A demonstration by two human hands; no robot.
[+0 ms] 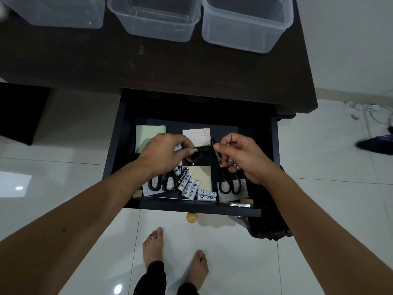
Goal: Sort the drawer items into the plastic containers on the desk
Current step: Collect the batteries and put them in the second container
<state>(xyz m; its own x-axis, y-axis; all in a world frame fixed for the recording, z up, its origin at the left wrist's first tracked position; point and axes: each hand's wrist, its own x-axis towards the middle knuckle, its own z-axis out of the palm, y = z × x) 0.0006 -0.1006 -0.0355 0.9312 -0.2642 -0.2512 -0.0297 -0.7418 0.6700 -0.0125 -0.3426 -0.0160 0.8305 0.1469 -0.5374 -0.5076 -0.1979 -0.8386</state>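
The dark drawer (116, 150) stands pulled out under the desk. Inside lie several white and black batteries (189, 185), two black-handled scissors (162, 182) (229, 184), a green note pad (148, 133), a pink patterned pad (196, 136) and a yellow pad (202, 175). My left hand (163, 152) pinches a small dark battery (198, 149) at its fingertips and holds more batteries under the palm. My right hand (238, 155) is closed on several batteries, just above the right scissors' blades. Three clear plastic containers (157, 18) (244, 24) (63, 11) sit at the desk's far edge.
The dark desk top (148, 64) spans between drawer and containers. A round yellow knob (192, 217) sticks out of the drawer front. My bare feet (174, 256) stand on white floor tiles. Cables (370, 112) lie on the floor at right, and a black bin (268, 228) sits beside the drawer.
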